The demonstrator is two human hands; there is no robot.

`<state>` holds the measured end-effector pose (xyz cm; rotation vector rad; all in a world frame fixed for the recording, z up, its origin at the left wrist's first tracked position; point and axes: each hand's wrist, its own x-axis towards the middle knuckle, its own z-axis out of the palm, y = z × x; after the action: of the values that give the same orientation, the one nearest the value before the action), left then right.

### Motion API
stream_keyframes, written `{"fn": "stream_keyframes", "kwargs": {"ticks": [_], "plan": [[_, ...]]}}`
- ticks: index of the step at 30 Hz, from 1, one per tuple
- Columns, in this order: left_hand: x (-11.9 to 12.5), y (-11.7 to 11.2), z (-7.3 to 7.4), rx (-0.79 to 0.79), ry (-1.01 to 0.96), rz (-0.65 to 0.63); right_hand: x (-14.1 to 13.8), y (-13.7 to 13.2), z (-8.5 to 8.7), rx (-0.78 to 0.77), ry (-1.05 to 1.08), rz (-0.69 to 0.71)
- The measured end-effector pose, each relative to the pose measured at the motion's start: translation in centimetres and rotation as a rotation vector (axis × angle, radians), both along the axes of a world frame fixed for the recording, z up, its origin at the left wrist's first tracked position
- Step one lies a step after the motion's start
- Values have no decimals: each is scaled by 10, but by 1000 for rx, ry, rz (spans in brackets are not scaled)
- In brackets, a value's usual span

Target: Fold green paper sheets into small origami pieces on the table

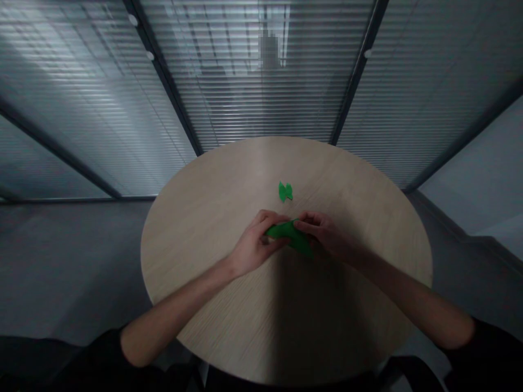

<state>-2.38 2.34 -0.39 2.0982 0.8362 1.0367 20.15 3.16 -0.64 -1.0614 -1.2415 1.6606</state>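
Note:
A folded piece of green paper (291, 236) is held just above the middle of a round light-wood table (212, 218). My left hand (255, 245) pinches its left end with curled fingers. My right hand (327, 231) grips its right end, fingers closed over the top edge. Both hands sit close together, almost touching. A small finished green paper figure (285, 191) lies on the table a short way beyond my hands, touched by neither.
The table stands against glass walls with horizontal blinds (253, 81) and dark frame posts (163, 76). Grey floor (61, 261) surrounds it on both sides. A dim reflection of a person shows in the glass.

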Motion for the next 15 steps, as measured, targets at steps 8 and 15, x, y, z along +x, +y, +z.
{"fn": "stream_keyframes", "kwargs": {"ticks": [8,15], "plan": [[2,-2,-2,114,-26,63,-1,-1,-3,-7,26,-5],[-2,-8,1,85,142,101,2,3,-1,72,-33,-141]]}}
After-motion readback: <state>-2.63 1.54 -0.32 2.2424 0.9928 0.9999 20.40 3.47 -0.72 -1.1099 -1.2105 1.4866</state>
